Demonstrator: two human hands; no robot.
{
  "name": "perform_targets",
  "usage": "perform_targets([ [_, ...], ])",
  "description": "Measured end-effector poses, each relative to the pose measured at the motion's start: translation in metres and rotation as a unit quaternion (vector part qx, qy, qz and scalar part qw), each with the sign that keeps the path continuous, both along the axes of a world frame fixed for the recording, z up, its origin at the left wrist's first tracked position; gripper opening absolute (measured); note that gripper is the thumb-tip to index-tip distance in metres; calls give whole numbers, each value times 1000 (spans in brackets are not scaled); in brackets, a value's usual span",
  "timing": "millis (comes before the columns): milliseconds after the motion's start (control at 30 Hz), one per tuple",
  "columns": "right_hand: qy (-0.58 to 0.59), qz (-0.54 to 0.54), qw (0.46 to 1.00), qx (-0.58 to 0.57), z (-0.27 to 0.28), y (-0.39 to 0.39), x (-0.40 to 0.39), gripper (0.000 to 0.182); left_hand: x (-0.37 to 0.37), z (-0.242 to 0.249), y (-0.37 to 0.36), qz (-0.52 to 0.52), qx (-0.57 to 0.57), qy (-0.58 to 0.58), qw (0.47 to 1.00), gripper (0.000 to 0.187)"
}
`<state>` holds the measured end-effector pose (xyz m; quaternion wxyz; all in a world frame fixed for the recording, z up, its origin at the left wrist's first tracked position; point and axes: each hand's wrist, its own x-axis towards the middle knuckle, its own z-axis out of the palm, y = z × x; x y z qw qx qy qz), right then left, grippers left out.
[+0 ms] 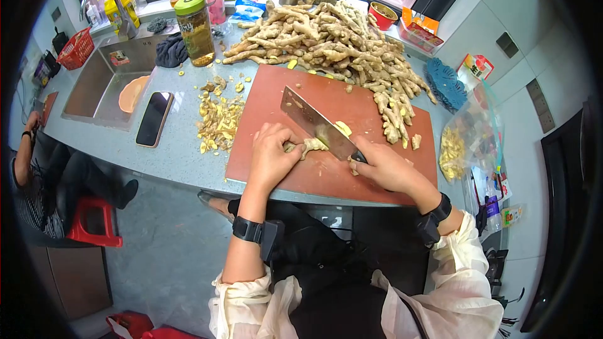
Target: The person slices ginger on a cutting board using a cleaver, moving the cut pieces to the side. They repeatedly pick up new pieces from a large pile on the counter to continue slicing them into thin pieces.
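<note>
My right hand point(381, 167) grips the black handle of a broad cleaver point(319, 124), its blade slanting up to the left over the reddish-brown cutting board point(264, 97). Under my left hand point(274, 150), curled fingers press a piece of ginger root point(314, 145) onto the board, right at the blade's lower edge. Pale yellow ginger slices point(343, 128) lie against the far side of the blade. A large heap of unpeeled ginger point(333, 41) rises behind the board, some roots spilling onto its right part. Left of the board sits a pile of ginger trimmings point(217, 122).
A phone point(154, 119) lies on the counter beside the sink point(94, 97). A green-lidded bottle point(196, 31) stands near the heap. On the right are a plastic bag of slices point(453, 150) and a blue basket point(446, 83). Another person point(44, 176) sits at far left.
</note>
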<state>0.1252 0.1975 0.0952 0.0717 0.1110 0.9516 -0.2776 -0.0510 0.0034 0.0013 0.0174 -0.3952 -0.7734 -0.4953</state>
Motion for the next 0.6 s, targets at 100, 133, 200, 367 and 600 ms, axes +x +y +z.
perform_targets([
  [100, -5, -7, 1000, -14, -3, 0, 0, 42, 1, 1, 0, -5, -1, -8, 1000, 12],
  [133, -5, -7, 1000, -14, -2, 0, 0, 42, 1, 1, 1, -2, -4, -5, 1000, 12],
  [200, -6, -11, 1000, -8, 5, -2, 0, 40, 1, 1, 0, 1, -6, -2, 1000, 11],
  [367, 33, -7, 999, -10, 30, -10, 9, 37, 2, 3, -1, 0, 2, -15, 1000, 11],
  [600, 15, 3, 1000, 8, 22, -9, 12, 36, 1, 0, 0, -3, 0, -28, 1000, 11],
])
